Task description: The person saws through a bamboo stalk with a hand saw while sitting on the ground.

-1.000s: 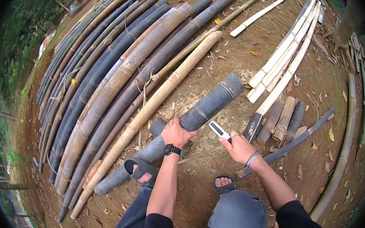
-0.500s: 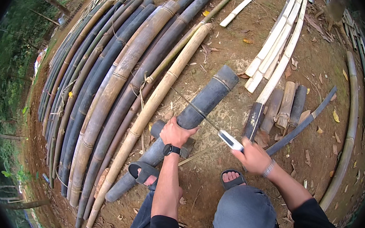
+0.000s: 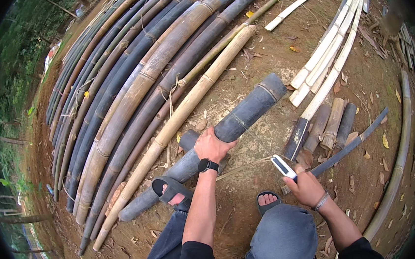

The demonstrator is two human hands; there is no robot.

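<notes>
A thick dark bamboo pole [image 3: 250, 108] lies slantwise in front of me, its far right end raised over a short bamboo piece [image 3: 188, 139] beneath it. My left hand [image 3: 214, 146], with a black watch on the wrist, wraps over the pole's middle. Beyond that hand, a thin blade, blurred and hard to make out, reaches the pole. It runs from the white and dark handle of a handsaw [image 3: 284, 166]. My right hand [image 3: 305, 187] is closed round this handle, to the right of the pole. A sandalled foot [image 3: 172, 191] presses on the pole's nearer part.
Many long bamboo poles [image 3: 131, 101] lie side by side to the left. Pale split strips [image 3: 317, 60] are at the upper right, with short bamboo pieces [image 3: 333, 123] below them. A curved dark strip [image 3: 351, 141] and a long pole [image 3: 403, 161] lie farther right.
My right hand has drawn the saw back toward me, away from the pole. My left hand keeps its hold on the bamboo. The whole view has shifted slightly.
</notes>
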